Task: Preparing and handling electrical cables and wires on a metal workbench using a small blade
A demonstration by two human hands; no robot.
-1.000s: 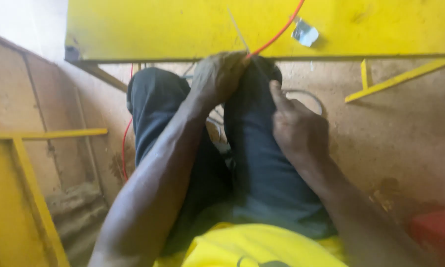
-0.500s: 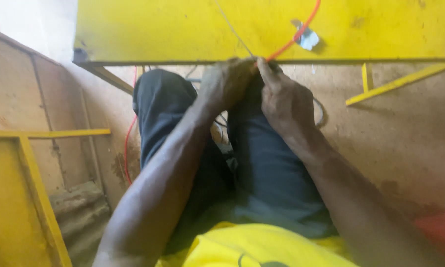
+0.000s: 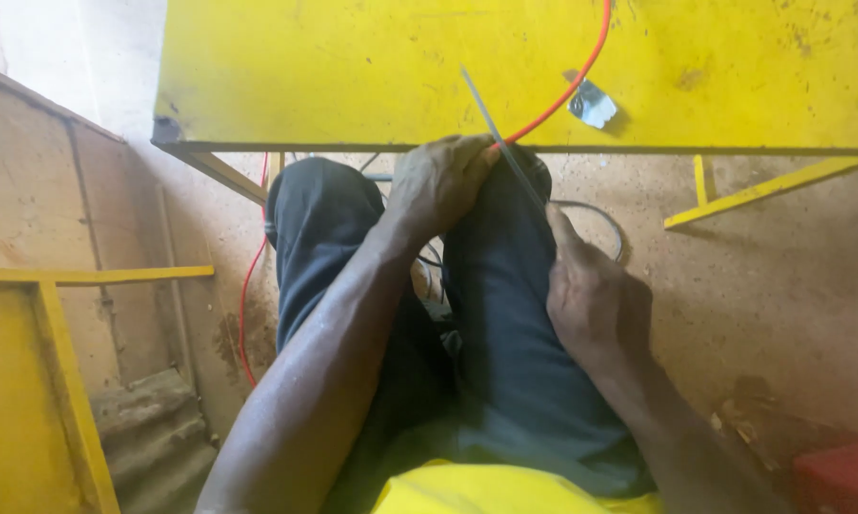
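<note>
I sit with my knees under a yellow table [image 3: 372,76]. My left hand [image 3: 438,181] rests on my right knee at the table's front edge, fingers closed on an orange wire [image 3: 567,90] that runs up across the tabletop. My right hand [image 3: 586,295] lies lower on the same thigh and pinches a thin grey rod [image 3: 496,133] that slants up and left past my left hand's fingertips onto the table. Dark trousers [image 3: 505,362] cover both legs.
A small shiny foil-like scrap [image 3: 593,103] lies on the tabletop. Yellow metal bars [image 3: 762,190] lie on the sandy floor at right. A yellow frame [image 3: 58,381] stands at left, a red wire [image 3: 248,295] hangs by it, grey cable [image 3: 596,214] loops near my knee, red object [image 3: 843,476] bottom right.
My right hand has slid back down the thigh away from my left hand, drawing the grey rod with it. My left hand stays on the knee with the orange wire.
</note>
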